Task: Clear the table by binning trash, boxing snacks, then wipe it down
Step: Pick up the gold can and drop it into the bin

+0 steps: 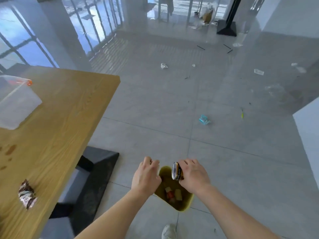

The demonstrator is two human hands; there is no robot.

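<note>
Both hands over the yellow bin (185, 205) on the floor, right of the table (57, 118). Right hand (194, 175) clutches a can (177, 171), tipped sideways above the opening. Left hand (146, 175) curls loosely; whether it holds anything, I cannot tell. Crumpled wrapper (26, 194) sits on the table's near edge.

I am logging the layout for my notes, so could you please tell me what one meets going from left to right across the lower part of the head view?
Crumpled wrapper on the wooden table → black table base → left hand → can held over the yellow bin → right hand.
</note>
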